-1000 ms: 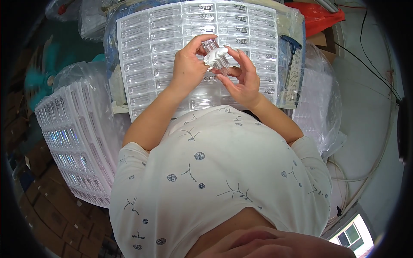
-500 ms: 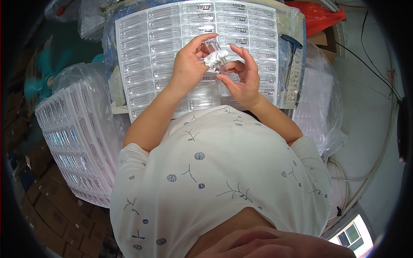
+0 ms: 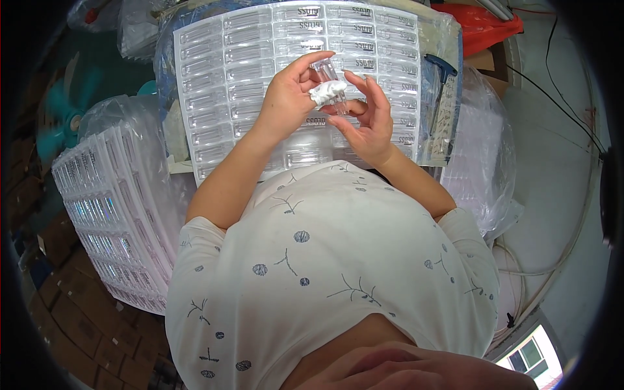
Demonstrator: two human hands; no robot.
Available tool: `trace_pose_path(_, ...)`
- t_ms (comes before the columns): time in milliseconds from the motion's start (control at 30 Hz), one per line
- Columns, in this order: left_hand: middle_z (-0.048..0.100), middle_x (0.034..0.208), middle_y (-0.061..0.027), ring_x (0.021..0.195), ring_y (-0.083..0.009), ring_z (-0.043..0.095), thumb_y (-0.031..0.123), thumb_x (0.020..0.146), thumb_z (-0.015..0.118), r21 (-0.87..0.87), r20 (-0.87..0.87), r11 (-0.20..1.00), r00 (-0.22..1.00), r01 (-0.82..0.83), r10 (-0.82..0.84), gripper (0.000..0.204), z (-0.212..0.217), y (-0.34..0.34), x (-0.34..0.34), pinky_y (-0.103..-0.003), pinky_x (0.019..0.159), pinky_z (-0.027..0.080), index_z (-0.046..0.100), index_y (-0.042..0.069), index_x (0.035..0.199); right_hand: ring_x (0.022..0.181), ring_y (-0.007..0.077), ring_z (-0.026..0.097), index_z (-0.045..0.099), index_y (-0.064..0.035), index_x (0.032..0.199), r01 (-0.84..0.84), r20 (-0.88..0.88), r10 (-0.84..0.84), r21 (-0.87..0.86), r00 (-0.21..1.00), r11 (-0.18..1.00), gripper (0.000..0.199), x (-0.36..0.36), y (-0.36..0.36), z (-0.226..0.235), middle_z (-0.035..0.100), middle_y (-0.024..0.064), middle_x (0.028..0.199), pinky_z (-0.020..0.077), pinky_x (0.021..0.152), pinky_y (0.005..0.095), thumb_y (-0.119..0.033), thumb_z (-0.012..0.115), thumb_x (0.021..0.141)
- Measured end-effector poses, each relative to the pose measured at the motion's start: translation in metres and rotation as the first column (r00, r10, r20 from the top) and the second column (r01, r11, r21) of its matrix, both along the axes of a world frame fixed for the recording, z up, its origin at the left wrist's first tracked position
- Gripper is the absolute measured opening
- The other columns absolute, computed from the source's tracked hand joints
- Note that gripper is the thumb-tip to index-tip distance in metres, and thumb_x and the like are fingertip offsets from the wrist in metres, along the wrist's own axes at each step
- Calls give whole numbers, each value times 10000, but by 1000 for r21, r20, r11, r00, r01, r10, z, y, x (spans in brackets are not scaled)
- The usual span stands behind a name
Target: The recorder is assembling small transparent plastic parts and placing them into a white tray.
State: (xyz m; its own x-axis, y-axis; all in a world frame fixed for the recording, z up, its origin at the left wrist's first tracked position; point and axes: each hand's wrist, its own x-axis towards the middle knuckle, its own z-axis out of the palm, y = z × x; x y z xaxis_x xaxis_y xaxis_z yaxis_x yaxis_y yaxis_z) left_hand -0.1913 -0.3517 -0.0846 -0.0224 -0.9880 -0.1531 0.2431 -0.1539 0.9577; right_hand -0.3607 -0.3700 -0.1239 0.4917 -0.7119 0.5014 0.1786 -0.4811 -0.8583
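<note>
Over the tray, my left hand (image 3: 289,97) is closed on a small clear plastic tube-like container (image 3: 325,67), held tilted between thumb and fingers. A crumpled white wad (image 3: 328,92), like cloth or tissue, lies across the container's middle; how it is held is partly hidden. My right hand (image 3: 369,120) is by the container's lower end, with its thumb and fingers curved and apart. Its fingertips are close to the container, and whether they touch it I cannot tell. Beneath both hands lies a white tray (image 3: 250,133) with rows of similar clear containers in its slots, several bearing dark print.
A blue-handled tool (image 3: 441,65) rests on the table right of the tray. Stacked trays in plastic wrap (image 3: 110,214) stand at the left, and more wrapped trays (image 3: 481,149) at the right. A teal fan (image 3: 62,127) and a red bag (image 3: 478,29) are farther back.
The clear container and white wad have shifted and turned slightly in my left hand. My right hand's fingers have moved a little, the forefinger drawing back. The tray stays put.
</note>
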Motion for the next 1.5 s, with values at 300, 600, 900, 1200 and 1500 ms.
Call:
trace_pose_path(300, 614, 823, -56, 735, -94, 612, 70, 862, 614, -60, -21, 984, 986, -169, 168, 230, -6, -10, -10, -222, 598, 509, 556, 12, 1077, 952, 278, 635, 387, 11, 1264, 95, -113, -123, -229, 986, 969, 618, 1, -7, 12, 425, 287, 1282, 557, 796, 308, 106, 683, 730)
trace_pose_path(600, 622, 650, -158, 591, -297, 632, 87, 757, 573, -677, 530, 697, 502, -234, 684, 159, 39, -143, 31, -391, 552, 496, 577, 36, 908, 824, 220, 672, 642, 11, 987, 464, 34, -533, -540, 846, 702, 318, 2, -94, 75, 665, 160, 998, 543, 690, 280, -96, 768, 715)
trace_pose_path(900, 626, 643, -208, 630, -398, 631, 374, 924, 437, -698, 584, 681, 375, -221, 720, 392, 134, -187, 7, -469, 645, 516, 586, 15, 878, 827, 178, 642, 642, 7, 1002, 574, 161, -574, -466, 803, 673, 249, 30, -186, 119, 661, 115, 1015, 514, 710, 274, -61, 709, 772)
trace_pose_path(1200, 626, 683, -169, 643, -366, 618, 82, 725, 585, -805, 538, 577, 236, -142, 809, 227, 121, -147, 20, -434, 595, 492, 567, 48, 949, 751, 221, 619, 660, -3, 939, 600, 297, -604, -698, 740, 391, 263, 64, -193, 160, 661, 121, 880, 498, 692, 299, -41, 750, 694)
trace_pose_path(1500, 656, 880, -153, 777, -289, 653, -45, 726, 568, -245, 720, 965, 648, -97, 248, 434, 10, 39, 58, -371, 676, 511, 547, 74, 1143, 850, 292, 582, 622, -72, 864, 348, 48, -725, -898, 687, 270, 242, 96, -229, 139, 639, 100, 884, 478, 704, 401, -164, 723, 664)
